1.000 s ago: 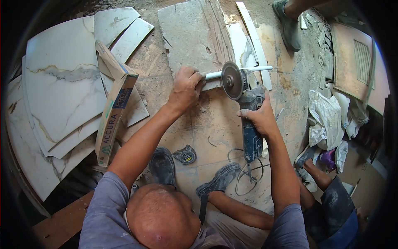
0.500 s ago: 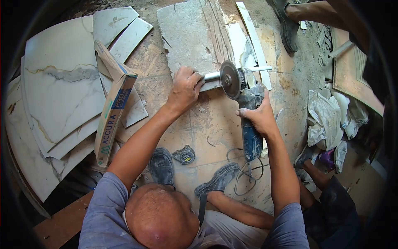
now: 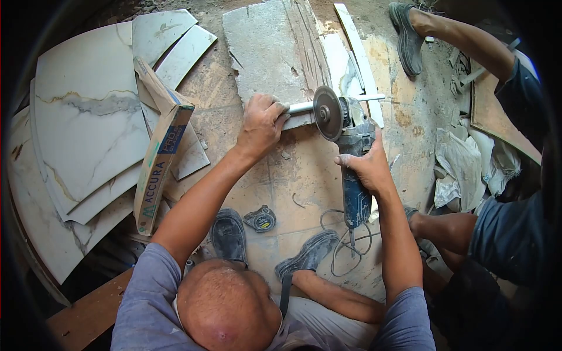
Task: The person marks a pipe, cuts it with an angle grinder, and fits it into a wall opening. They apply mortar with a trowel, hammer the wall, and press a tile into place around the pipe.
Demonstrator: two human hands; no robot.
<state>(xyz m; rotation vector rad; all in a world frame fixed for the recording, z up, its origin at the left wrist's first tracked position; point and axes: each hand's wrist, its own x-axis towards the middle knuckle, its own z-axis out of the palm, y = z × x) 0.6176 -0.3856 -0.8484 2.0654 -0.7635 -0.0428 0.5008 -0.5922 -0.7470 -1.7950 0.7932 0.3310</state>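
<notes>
The left hand [image 3: 261, 126] has its fingers curled tight round one end of a white pipe [image 3: 370, 97], pinning it across the near edge of a grey slab [image 3: 266, 52] on the floor. The right hand [image 3: 366, 167] is wrapped closed round the neck of a blue angle grinder [image 3: 355, 196]. Its cutting disc [image 3: 326, 112] stands upright on the pipe, just beside the left knuckles.

That closeness looks like the main hazard. The pipe is round and held at one end only, so it could roll or pinch the disc, and a kick would throw the disc toward those fingers. The grinder's cord [image 3: 338, 240] loops on the floor near the person's shoes [image 3: 229, 234], where a shifted foot could snag it. A co-worker's leg [image 3: 462, 35] is close on the right and might jog the arm or catch the dust. A tape measure [image 3: 261, 218] lies between the feet
</notes>
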